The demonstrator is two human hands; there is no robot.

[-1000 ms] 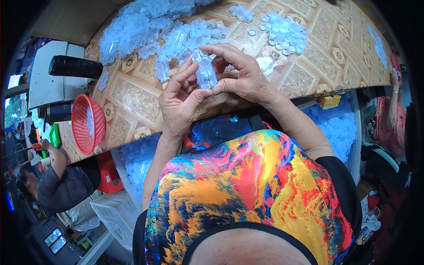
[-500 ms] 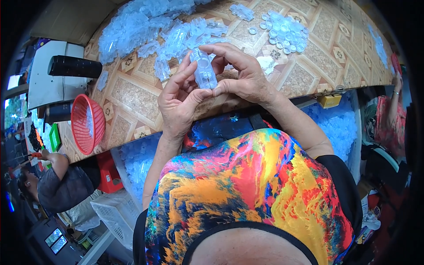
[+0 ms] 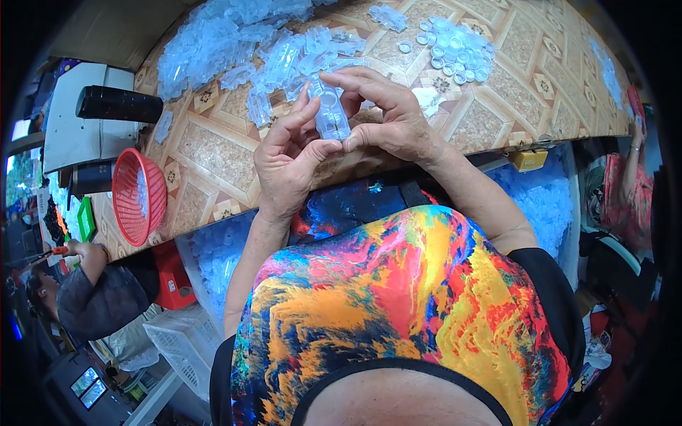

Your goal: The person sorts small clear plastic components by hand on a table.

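A clear plastic part [image 3: 330, 117], long and box-like with a round opening near its upper end, is held between my two hands over the table's near edge. My left hand [image 3: 288, 156] grips its left side, the thumb pressed at the lower end. On the other side my right hand [image 3: 391, 117] has its thumb at the lower corner and its index finger across the top. Both hands are closed on the part. Beyond them lies a heap of similar clear parts [image 3: 291, 60]. Small round clear caps [image 3: 455, 50] are grouped at the far right.
A red plastic basket [image 3: 135, 195] stands at the table's left, near a black cylinder [image 3: 121, 104]. Bins of clear pieces [image 3: 536, 192] sit below the table edge, with a small yellow box [image 3: 529, 161] above one. Co-workers [image 3: 106, 291] are at both sides.
The clear part has tilted very slightly in my fingers. Both hands keep nearly the same grip and place, and the view has shifted a little.
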